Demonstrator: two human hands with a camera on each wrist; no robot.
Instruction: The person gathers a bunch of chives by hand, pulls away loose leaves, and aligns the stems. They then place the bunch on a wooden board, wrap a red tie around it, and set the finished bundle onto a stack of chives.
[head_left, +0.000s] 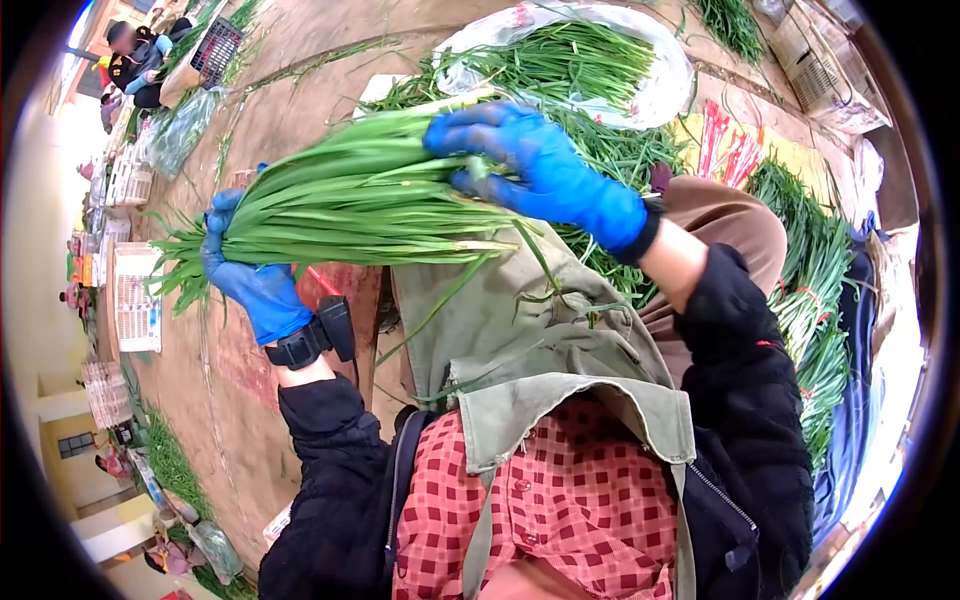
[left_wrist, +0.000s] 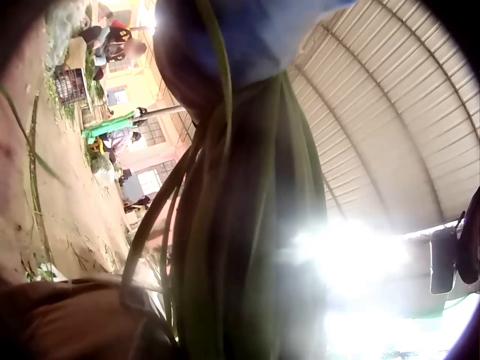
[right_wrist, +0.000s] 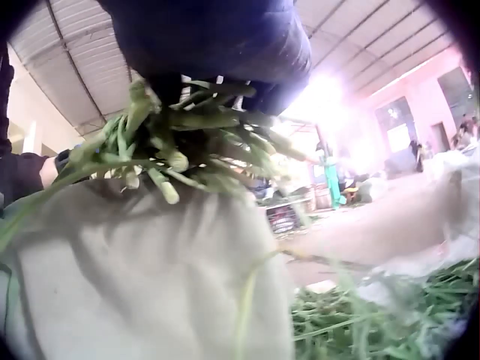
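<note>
A thick bunch of garlic chives (head_left: 350,195) is held sideways above the lap in the head view, leaf tips at left and cut stem ends at right. My blue-gloved left hand (head_left: 245,275) grips it near the leaf tips, fingers wrapped behind the leaves. The right hand (head_left: 540,165), gloved in blue too, curls its fingers over the stem end. Close up in the right wrist view, pale stem ends (right_wrist: 176,161) poke out beneath the right glove (right_wrist: 217,45). Long leaves (left_wrist: 247,225) hang below the left glove (left_wrist: 240,37) in the left wrist view.
Loose chives lie on an open plastic bag (head_left: 675,75) beyond the right hand. Red-and-white ties (head_left: 725,145) rest on yellow board near the right knee, beside tied bunches (head_left: 805,300). A grey-green apron (head_left: 520,320) covers the lap. Crates (head_left: 137,290) and other people stand farther off.
</note>
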